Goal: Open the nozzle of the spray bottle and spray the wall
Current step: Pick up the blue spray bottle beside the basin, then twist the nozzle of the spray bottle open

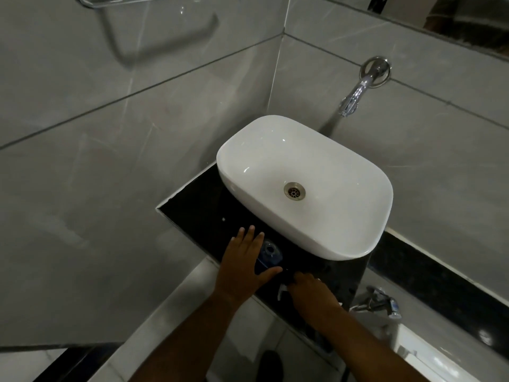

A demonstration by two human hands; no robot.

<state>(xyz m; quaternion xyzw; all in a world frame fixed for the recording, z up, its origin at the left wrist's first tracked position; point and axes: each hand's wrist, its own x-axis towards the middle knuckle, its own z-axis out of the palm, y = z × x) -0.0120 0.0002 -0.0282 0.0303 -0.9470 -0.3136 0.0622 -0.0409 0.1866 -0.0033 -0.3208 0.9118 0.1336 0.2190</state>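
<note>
Down on the black counter, right at its near edge and just in front of the white basin, lies the spray bottle, a bluish see-through body tipped on its side between the two hands. The left hand lies flat along the bottle's left flank, fingers stretched out straight and spread toward the basin, thumb reaching across under the bottle's near end; it touches, but is not closed around it. The right hand comes in from the near right, knuckles up, fingers curled down over the dark spray head where a white trigger piece pokes out; how tight that hold is cannot be told. Both forearms angle up from the bottom edge. Grey tiled wall stands to the left.
</note>
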